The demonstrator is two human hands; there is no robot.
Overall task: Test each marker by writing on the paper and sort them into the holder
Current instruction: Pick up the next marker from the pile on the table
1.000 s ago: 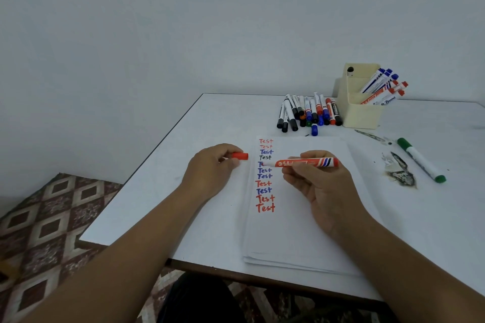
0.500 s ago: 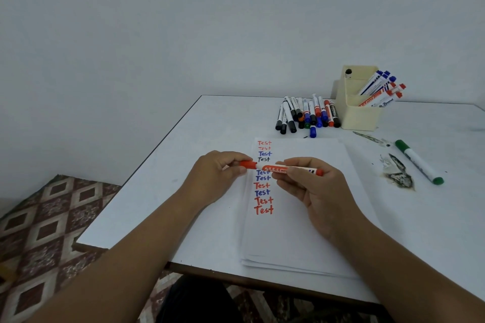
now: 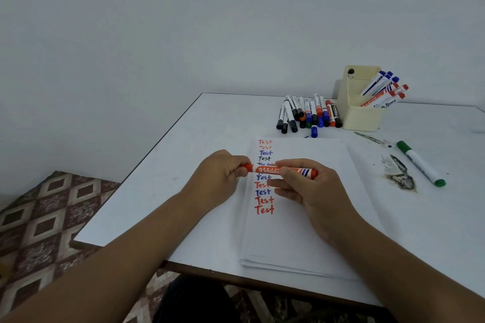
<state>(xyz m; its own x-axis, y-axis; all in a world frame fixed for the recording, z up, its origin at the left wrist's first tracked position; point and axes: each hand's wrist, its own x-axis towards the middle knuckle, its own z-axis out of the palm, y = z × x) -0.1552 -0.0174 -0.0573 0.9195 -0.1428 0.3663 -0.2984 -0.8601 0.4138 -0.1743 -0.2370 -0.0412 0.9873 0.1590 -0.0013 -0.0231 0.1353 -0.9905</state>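
Even, soft, diffuse light; faint shadows under the hands. No glare. Wide-angle bending at the edges; slightly soft focus overall.

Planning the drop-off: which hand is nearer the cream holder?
Right. The right hand sits below-left of the cream holder, gripping the red marker; the left hand is farther left.

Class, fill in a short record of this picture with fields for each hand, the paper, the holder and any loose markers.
left hand: grips the red cap end
right hand: holds the red marker barrel, level above the paper
paper: column of "Test" in red, blue, black
holder: blue and red markers inside
pile of markers: left of holder
green marker: lies apart, right
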